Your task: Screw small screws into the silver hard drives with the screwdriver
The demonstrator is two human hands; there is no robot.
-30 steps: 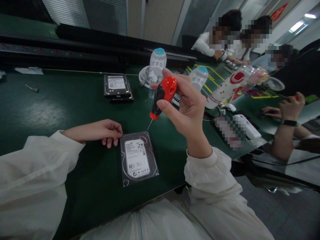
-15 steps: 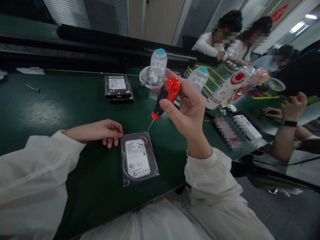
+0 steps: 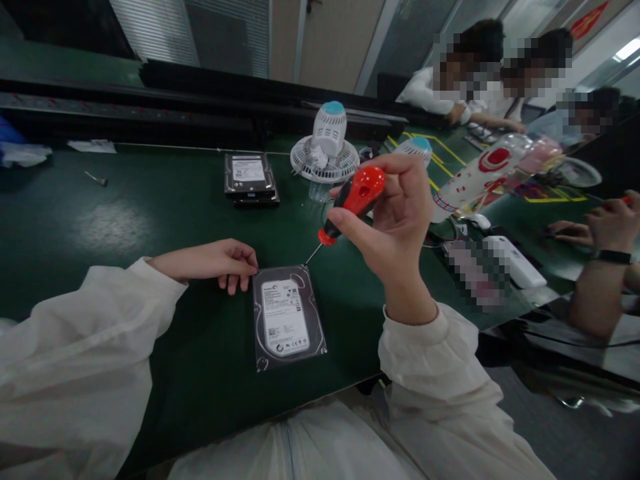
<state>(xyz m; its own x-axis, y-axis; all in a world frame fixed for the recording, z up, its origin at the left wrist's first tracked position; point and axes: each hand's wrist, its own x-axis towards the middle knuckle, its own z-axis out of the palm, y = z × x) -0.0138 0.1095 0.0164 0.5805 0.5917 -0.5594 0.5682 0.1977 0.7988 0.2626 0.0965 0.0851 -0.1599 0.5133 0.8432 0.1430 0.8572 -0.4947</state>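
A hard drive with a white label lies flat on the green table, label side up. My left hand is closed at its far left corner, thumb and forefinger pinching the edge there. In my right hand is a red-and-black screwdriver, its handle gripped between thumb and fingers. The screwdriver leans to the right, and its tip meets the far right corner of the drive. Whether the tip sits in a screw is too small to tell.
Behind the drive, more hard drives are stacked. White fans with blue tops stand beyond my right hand. A small metal piece lies at left. To the right are a white box, a patterned bottle and a co-worker's hand.
The screwdriver leans further right, with its handle tilted lower, while its tip stays at the drive's corner. My left hand keeps its place; the whole view has shifted slightly.
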